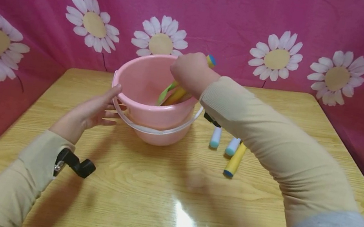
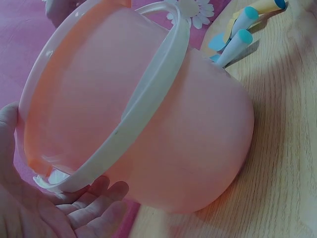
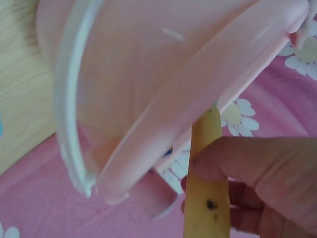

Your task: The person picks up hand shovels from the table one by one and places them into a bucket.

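Observation:
A pink bucket (image 1: 153, 113) with a white handle (image 1: 161, 131) stands on the table. My left hand (image 1: 90, 113) steadies it at the left, thumb on the rim and fingers under the handle's end. Over the bucket's right rim, my right hand (image 1: 193, 71) grips a yellow handle with a blue end (image 1: 211, 60); the right wrist view shows thumb and fingers around this yellow handle (image 3: 207, 193). Its lower end is hidden by the bucket. Inside the bucket lie a green piece (image 1: 164, 95) and a yellow-orange handle (image 1: 175, 96); how they join cannot be told.
Right of the bucket on the wooden table (image 1: 140, 194) lie a white handle with a teal end (image 1: 215, 136), a second white handle (image 1: 232, 147) and a yellow handle (image 1: 235, 161). My right forearm partly covers them. Pink cloth with daisies (image 1: 219, 12) hangs behind.

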Demonstrator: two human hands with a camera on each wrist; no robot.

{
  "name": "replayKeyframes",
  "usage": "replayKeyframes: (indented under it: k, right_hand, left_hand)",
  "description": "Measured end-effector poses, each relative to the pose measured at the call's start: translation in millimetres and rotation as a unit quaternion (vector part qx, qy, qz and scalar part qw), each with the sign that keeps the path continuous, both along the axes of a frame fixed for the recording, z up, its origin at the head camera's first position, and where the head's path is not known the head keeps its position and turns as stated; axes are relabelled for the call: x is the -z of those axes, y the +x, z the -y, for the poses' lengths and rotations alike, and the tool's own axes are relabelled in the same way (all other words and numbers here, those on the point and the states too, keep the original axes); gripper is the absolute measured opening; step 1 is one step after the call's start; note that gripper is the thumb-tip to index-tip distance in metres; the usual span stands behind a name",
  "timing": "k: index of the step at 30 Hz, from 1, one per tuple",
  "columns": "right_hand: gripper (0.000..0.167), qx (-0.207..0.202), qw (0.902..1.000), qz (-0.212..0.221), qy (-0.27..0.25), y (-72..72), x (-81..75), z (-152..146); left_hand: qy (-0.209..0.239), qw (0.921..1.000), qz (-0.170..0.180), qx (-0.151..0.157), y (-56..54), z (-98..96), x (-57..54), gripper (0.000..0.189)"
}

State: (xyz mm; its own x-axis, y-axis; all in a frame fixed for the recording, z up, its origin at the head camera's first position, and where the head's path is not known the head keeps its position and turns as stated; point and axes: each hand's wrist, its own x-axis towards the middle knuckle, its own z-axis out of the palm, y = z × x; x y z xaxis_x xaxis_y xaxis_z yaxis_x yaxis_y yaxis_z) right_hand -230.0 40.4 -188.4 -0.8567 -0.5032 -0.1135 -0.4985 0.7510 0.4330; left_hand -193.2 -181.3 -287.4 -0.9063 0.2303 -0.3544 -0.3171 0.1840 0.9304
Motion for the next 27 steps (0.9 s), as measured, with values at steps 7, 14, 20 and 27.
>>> replayKeyframes:
  k: [7, 14, 20, 27]
  right_hand:
    - [0.018, -0.039, 0.9975, 0.034, -0.049, -7.8, 10.6, 11.9]
    - [0.018, -0.073, 0.9969, 0.027, 0.015, -14.8, 20.2, 21.7]
    - [0.018, -0.074, 0.9954, 0.034, 0.051, -20.8, 25.5, 29.9]
    - [0.009, 0.014, 0.9888, 0.123, -0.083, -21.6, 28.6, 28.6]
  left_hand:
    - [-0.007, 1.0000, 0.004, -0.005, 0.3, 1.2, -0.6, 0.090]
    - [-0.009, 0.9999, -0.002, 0.005, 0.4, 2.1, -0.8, 0.091]
    - [-0.006, 1.0000, -0.002, -0.003, -0.7, 2.9, 0.0, 0.090]
    - [-0.015, 0.9999, -0.003, -0.003, -0.8, 1.5, -0.3, 0.089]
